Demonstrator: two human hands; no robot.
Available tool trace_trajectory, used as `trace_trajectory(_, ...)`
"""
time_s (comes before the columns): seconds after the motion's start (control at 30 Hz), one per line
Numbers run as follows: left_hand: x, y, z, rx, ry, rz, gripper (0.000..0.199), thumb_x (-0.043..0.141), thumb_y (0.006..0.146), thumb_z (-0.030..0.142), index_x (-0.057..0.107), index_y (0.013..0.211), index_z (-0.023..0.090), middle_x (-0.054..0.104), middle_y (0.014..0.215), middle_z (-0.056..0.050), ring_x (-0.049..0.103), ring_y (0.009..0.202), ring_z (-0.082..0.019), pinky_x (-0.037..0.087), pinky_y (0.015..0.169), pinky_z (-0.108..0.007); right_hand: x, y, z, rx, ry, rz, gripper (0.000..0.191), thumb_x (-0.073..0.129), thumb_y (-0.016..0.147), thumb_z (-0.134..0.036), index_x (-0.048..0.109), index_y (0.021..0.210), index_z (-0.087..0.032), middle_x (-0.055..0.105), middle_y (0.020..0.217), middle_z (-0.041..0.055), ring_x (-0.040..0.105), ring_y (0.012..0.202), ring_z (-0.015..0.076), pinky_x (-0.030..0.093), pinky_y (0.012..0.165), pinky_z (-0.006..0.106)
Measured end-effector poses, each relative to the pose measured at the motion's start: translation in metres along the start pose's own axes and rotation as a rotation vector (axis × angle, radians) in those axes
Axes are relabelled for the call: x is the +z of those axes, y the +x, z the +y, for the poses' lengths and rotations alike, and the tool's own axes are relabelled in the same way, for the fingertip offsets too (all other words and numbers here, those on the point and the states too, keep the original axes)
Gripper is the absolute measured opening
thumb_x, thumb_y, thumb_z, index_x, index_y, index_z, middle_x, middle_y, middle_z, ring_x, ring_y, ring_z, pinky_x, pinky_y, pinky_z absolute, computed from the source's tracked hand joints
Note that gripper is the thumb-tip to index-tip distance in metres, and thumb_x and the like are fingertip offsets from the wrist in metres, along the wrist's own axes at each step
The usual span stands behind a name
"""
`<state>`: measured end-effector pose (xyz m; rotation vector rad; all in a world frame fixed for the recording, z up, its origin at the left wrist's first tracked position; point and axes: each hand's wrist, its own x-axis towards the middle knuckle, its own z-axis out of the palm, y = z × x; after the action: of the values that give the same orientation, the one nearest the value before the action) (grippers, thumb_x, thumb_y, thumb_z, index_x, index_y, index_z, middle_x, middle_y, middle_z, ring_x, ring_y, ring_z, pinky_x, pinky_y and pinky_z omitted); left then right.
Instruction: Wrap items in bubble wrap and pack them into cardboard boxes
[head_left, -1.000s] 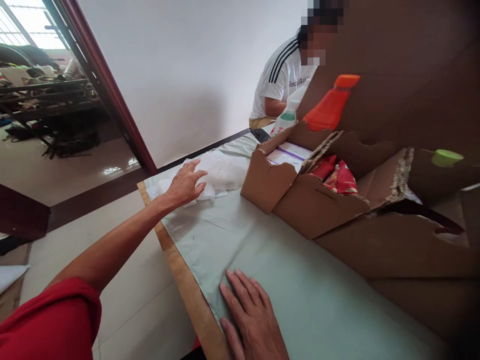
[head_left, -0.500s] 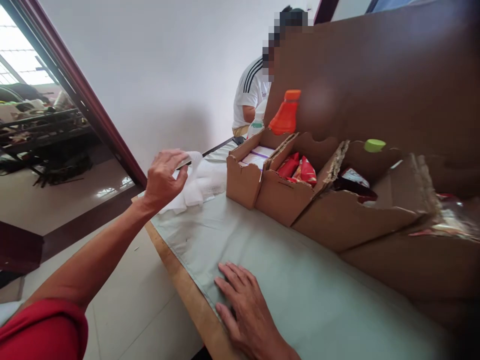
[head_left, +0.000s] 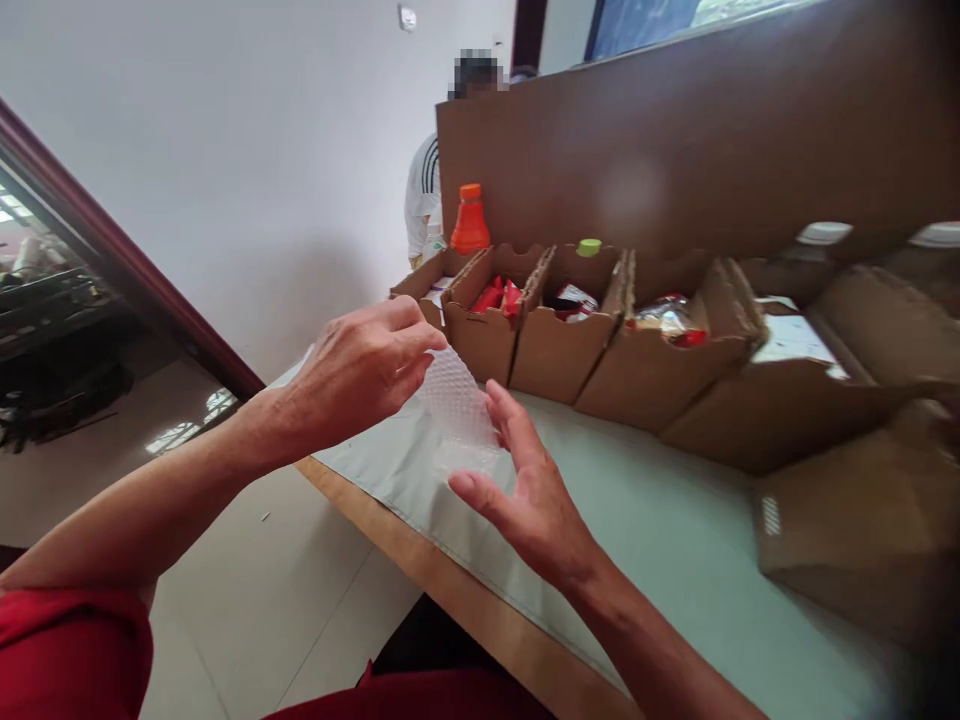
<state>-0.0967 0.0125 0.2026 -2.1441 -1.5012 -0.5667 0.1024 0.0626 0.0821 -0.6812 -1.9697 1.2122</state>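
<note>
Now, bubble wrap (head_left: 454, 395) hangs between two hands above the cloth-covered worktop (head_left: 652, 530)
The left hand (head_left: 367, 358) has a narrow grip on its upper end; the right hand (head_left: 529, 490) spreads wide beside the lower part, contact hard to tell, with cardboard bins (head_left: 562, 350) standing in a row beyond

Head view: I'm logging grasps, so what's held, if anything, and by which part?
Bubble wrap, by its upper end, in the left hand; the right hand is open beside it.
</note>
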Motion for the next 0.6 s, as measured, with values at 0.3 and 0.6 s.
trace_trajectory(0.3,0.006,0.004,0.018,-0.397,-0.787,-0.202,0.014,0.062,0.086,0.023,0.076,0.09,0.022,0.067,0.078,-0.001,0.062,0.072,-0.014,0.047,0.062,-0.027,-0.081,-0.04,0.047,0.181,0.035,0.058,0.021,0.067,0.083,-0.041,0.073,0.088,-0.021,0.074,0.087,0.0026,0.068,0.083,0.0213,0.052,0.081,0.035)
trace_trajectory(0.6,0.151,-0.038,0.03,-0.667,-0.935,-0.579,0.024,0.059,0.082,0.028,0.074,0.098,0.018,0.066,0.071,-0.001,0.061,0.064,-0.015,0.054,0.066,-0.03,-0.129,-0.086,0.086,0.485,-0.176,0.171,0.05,0.068,0.078,-0.048,0.069,0.117,-0.017,0.057,0.062,-0.0027,0.056,0.06,0.0179,0.043,0.058,0.031)
